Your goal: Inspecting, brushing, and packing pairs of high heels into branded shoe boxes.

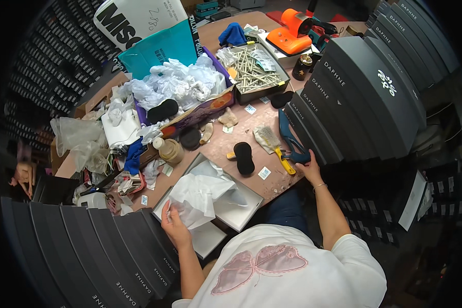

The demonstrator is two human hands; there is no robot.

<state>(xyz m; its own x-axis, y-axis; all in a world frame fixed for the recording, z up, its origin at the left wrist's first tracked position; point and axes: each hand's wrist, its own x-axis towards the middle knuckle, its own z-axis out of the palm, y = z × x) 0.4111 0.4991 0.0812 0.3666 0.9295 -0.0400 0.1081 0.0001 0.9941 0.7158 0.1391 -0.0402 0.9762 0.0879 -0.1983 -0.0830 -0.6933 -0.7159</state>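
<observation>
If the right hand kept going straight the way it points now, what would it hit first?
The right hand already grips the heel of the dark teal high-heeled shoe; beyond it, probably the nearest black shoebox in the stacked row, though depth is unclear.

Tissue paper (200, 192) thin, crinkled, matt; blue shoe (291, 138) smooth, possibly suede; tabletop (241, 131) matt wood.

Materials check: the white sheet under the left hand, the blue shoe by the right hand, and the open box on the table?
White sheet: looks like thin tissue paper, matte, sharply crumpled, under the left hand. Blue shoe: smooth, slightly glossy upper, probably leather or synthetic; the right hand is at its heel. Open box: likely cardboard, with flat pale rigid walls.
</observation>
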